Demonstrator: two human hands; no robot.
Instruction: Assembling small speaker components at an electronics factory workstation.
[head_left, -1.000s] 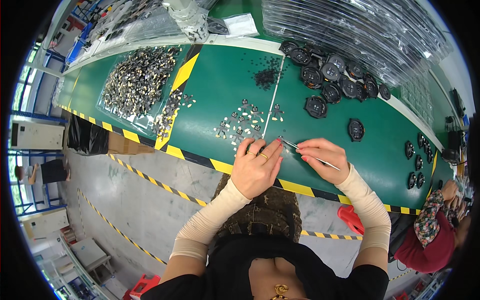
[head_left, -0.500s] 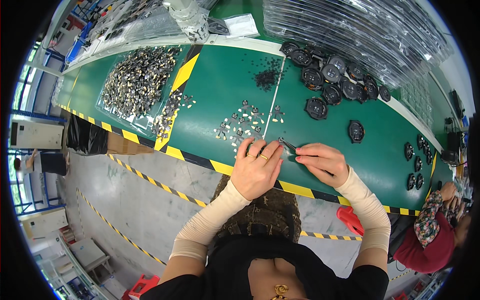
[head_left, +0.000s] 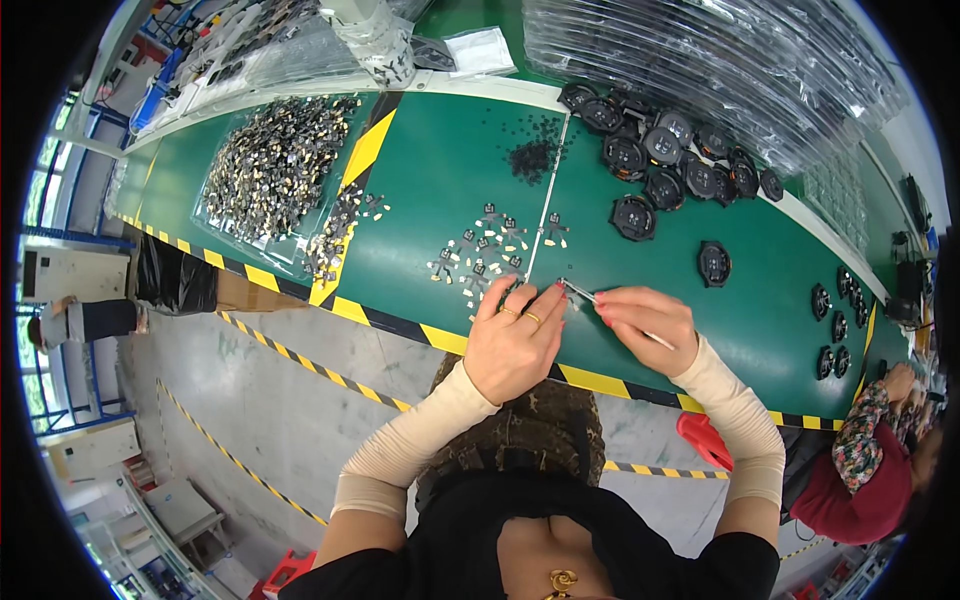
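Observation:
My right hand (head_left: 655,325) grips a pair of slim metal tweezers (head_left: 582,293), whose tips point left toward the fingertips of my left hand (head_left: 512,340). Pinched at those left fingertips is a small dark flex-cable part, mostly hidden by the fingers. Just beyond my left hand lies a loose group of small flex-cable parts (head_left: 480,243) with black and pale gold ends. Farther off sits a little heap of tiny black pieces (head_left: 533,158). One round black watch casing (head_left: 713,263) lies alone to the right of my hands.
A clear tray heaped with flex-cable parts (head_left: 275,165) is at the left. Round black casings (head_left: 663,147) cluster at the back, with smaller ones (head_left: 822,300) at the right. Stacked clear plastic trays (head_left: 700,60) stand behind. Another person's sleeve (head_left: 858,445) shows at far right.
The tweezers have turned in my right hand, now looking brighter, with their back end showing below the fingers. My left hand stays nearly in place.

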